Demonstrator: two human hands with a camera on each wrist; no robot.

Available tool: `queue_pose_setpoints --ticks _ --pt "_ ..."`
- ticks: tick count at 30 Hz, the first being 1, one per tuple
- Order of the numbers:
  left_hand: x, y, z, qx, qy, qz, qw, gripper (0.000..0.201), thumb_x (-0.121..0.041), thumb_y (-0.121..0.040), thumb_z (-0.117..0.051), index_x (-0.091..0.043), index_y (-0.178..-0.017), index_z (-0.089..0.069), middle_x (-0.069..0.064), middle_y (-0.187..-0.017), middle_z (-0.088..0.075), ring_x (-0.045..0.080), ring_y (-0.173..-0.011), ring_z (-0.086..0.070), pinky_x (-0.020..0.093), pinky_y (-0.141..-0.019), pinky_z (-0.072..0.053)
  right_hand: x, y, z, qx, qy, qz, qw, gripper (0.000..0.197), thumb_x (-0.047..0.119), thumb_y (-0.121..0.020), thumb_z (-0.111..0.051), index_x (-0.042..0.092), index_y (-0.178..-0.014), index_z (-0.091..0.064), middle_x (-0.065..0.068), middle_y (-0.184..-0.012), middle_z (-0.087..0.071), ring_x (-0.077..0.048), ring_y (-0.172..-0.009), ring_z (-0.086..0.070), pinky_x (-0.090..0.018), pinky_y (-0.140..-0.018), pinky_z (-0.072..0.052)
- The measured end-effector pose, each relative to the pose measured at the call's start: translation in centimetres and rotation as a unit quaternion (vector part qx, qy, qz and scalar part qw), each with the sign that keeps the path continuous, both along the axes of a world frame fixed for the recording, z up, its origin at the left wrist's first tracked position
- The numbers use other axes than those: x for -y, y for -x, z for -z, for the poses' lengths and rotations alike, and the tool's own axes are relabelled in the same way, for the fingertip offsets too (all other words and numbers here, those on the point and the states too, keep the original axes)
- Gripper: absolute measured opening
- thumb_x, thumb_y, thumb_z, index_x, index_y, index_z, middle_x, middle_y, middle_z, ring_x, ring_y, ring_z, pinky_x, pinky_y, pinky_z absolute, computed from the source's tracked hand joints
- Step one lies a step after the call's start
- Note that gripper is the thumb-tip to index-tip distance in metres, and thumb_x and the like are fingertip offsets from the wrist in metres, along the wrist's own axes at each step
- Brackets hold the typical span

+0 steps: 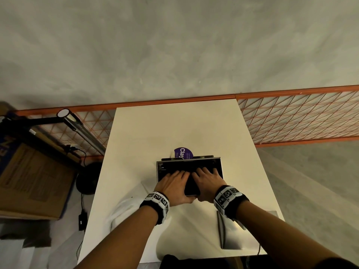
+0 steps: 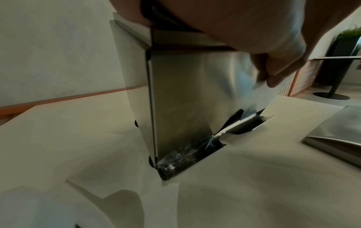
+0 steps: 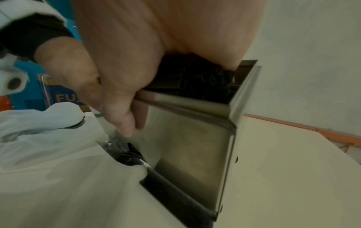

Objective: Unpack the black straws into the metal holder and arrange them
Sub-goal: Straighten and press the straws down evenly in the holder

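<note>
Both hands are down in the holder (image 1: 189, 167), centre of the head view, on the pale surface (image 1: 174, 129). The left hand (image 1: 172, 183) and right hand (image 1: 206, 183) lie with fingers spread flat over the straws (image 1: 184, 167), pressing rather than clamping; the thumbs hang outside the near wall. I'd say unpacking is largely done and levelling is under way. In the right wrist view the straws (image 3: 205, 80) show as a dense black bundle of round open ends, packed against the holder's end wall (image 3: 238, 95). Low in the left wrist view, crinkled clear wrap (image 2: 175, 160) sits at the holder's foot; whether straws remain inside it, I cannot tell.
</note>
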State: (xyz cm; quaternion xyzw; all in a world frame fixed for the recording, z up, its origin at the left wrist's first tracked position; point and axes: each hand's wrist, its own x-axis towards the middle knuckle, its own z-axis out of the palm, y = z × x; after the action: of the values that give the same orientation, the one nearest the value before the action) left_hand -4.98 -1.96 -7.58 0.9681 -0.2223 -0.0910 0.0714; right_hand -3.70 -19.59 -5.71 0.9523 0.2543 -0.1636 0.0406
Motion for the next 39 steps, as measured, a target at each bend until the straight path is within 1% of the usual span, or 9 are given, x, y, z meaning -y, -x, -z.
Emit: queue_pose_setpoints --ticks 4,8,11,15,21,25,29,34,39 --pt "-0.1 -0.2 -0.1 -0.004 0.009 -0.001 1.000 0.075 -0.079 -0.071 -0.052 -0.027 -0.125 -0.045 -0.009 -0.124 -0.063 0.017 -0.115 -0.055 0.036 -0.096 -0.046 -0.2 -0.2 0.4 -0.007 0.004 0.004 1.000 0.073 0.041 -0.066 -0.075 0.019 -0.129 -0.044 -0.003 -0.129 -0.052 -0.026 -0.120 -0.048 -0.050 -0.095 -0.041" --pt "-0.1 -0.5 -0.1 -0.016 0.015 -0.003 1.000 0.076 -0.079 -0.070 -0.053 -0.028 -0.125 -0.046 -0.010 -0.124 -0.064 0.016 -0.116 -0.055 0.037 -0.096 -0.048 0.0 -0.7 0.5 -0.027 -0.008 0.007 1.000 0.071 0.040 -0.068 -0.075 0.019 -0.129 -0.044 -0.002 -0.129 -0.054 -0.025 -0.122 -0.048 -0.049 -0.097 -0.040" --pt "-0.1 -0.7 -0.1 -0.020 0.011 0.001 1.000 0.081 -0.079 -0.070 -0.052 -0.027 -0.131 -0.045 -0.009 -0.130 -0.059 0.016 -0.120 -0.052 0.037 -0.099 -0.046 -0.2 -0.9 0.4 -0.044 -0.005 0.020 0.999 0.079 0.041 -0.065 -0.077 0.019 -0.132 -0.041 -0.005 -0.131 -0.052 -0.028 -0.123 -0.047 -0.050 -0.098 -0.040" --pt "0.0 -0.4 0.1 -0.012 -0.003 0.004 1.000 0.083 -0.079 -0.073 -0.052 -0.024 -0.135 -0.045 -0.006 -0.131 -0.054 0.017 -0.122 -0.051 0.036 -0.103 -0.042 -0.3 -1.0 0.2 -0.068 -0.004 0.024 0.997 0.087 0.044 -0.061 -0.080 0.022 -0.134 -0.038 -0.006 -0.131 -0.050 -0.030 -0.121 -0.050 -0.050 -0.099 -0.041" --pt "-0.1 0.3 0.2 0.026 -0.008 0.002 1.000 0.082 -0.076 -0.075 -0.055 -0.021 -0.135 -0.047 -0.002 -0.135 -0.054 0.018 -0.125 -0.051 0.035 -0.109 -0.039 0.2 0.1 0.5 -0.003 -0.042 -0.005 0.999 0.067 0.041 -0.062 -0.071 0.021 -0.122 -0.048 -0.001 -0.116 -0.058 -0.026 -0.107 -0.058 -0.043 -0.086 -0.048" --pt "0.0 1.1 0.6 0.040 -0.015 0.000 0.999 0.083 -0.076 -0.075 -0.054 -0.020 -0.136 -0.047 -0.001 -0.137 -0.054 0.019 -0.126 -0.050 0.035 -0.109 -0.037 0.6 1.1 1.0 0.034 -0.055 -0.021 0.998 0.065 0.044 -0.057 -0.071 0.019 -0.115 -0.052 -0.002 -0.106 -0.059 -0.027 -0.094 -0.059 -0.042 -0.076 -0.049" --pt "0.1 1.8 0.9 0.030 -0.019 -0.003 0.999 0.079 -0.077 -0.075 -0.052 -0.023 -0.132 -0.046 -0.003 -0.131 -0.058 0.018 -0.120 -0.054 0.035 -0.107 -0.039 0.7 2.0 1.4 0.048 -0.067 -0.036 0.996 0.064 0.045 -0.057 -0.073 0.017 -0.112 -0.055 -0.003 -0.101 -0.061 -0.027 -0.090 -0.060 -0.043 -0.074 -0.050" --pt "0.1 2.0 0.9 0.024 -0.012 0.001 1.000 0.075 -0.077 -0.076 -0.050 -0.023 -0.128 -0.047 -0.004 -0.123 -0.061 0.018 -0.112 -0.057 0.033 -0.100 -0.043 0.6 2.4 1.1 0.053 -0.060 -0.030 0.996 0.065 0.043 -0.048 -0.076 0.017 -0.105 -0.058 -0.003 -0.093 -0.064 -0.026 -0.083 -0.062 -0.041 -0.069 -0.050" --pt "0.0 1.4 0.4 0.024 -0.011 0.003 1.000 0.078 -0.075 -0.078 -0.051 -0.021 -0.135 -0.046 -0.002 -0.126 -0.059 0.020 -0.115 -0.056 0.035 -0.097 -0.045 0.6 1.9 0.9 0.049 -0.054 -0.008 0.997 0.061 0.040 -0.054 -0.073 0.017 -0.109 -0.058 -0.003 -0.096 -0.065 -0.027 -0.087 -0.062 -0.044 -0.074 -0.049"
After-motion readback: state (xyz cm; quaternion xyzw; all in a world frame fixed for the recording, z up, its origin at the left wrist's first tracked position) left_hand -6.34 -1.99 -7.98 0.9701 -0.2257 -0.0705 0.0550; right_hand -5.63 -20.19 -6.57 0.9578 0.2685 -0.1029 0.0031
